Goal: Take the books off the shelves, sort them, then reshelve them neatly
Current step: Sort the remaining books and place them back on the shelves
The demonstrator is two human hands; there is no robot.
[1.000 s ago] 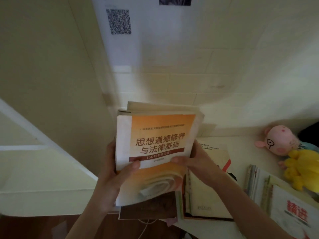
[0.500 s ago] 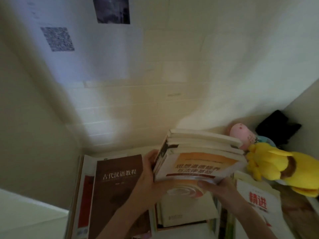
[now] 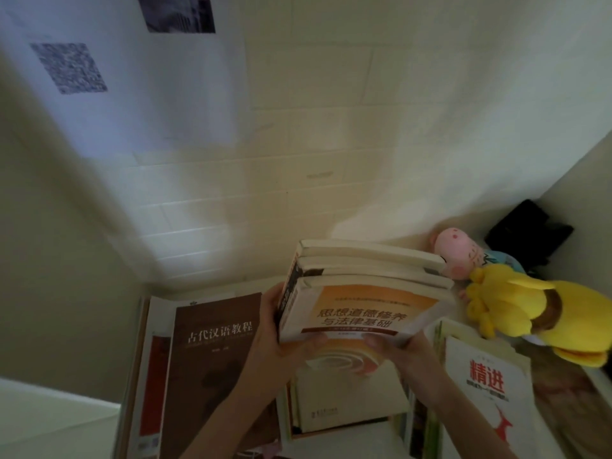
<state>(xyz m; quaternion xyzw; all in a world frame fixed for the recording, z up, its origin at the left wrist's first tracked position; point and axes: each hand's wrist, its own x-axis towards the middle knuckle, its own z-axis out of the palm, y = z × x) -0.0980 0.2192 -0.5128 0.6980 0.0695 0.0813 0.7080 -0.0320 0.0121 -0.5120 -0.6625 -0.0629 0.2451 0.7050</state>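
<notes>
Dimly, left hand [image 3: 269,332] and right hand [image 3: 412,354] round book stack [image 3: 364,293] above surface [image 3: 347,442], tiled wall [image 3: 331,127].

Cream-painted brick wall [image 3: 397,111] at the back, mortar lines visible but blurred. A large white paper sheet [image 3: 172,104] is stuck on it upper left, carrying a dark square QR code [image 3: 68,67] and a dark rectangular photo print [image 3: 178,11]. Plain beige side wall [image 3: 49,260] on the left, beige panel [image 3: 583,193] on the right. White ledge [image 3: 49,412] bottom left. Light is dim, with a brighter patch on the lower bricks.
</notes>
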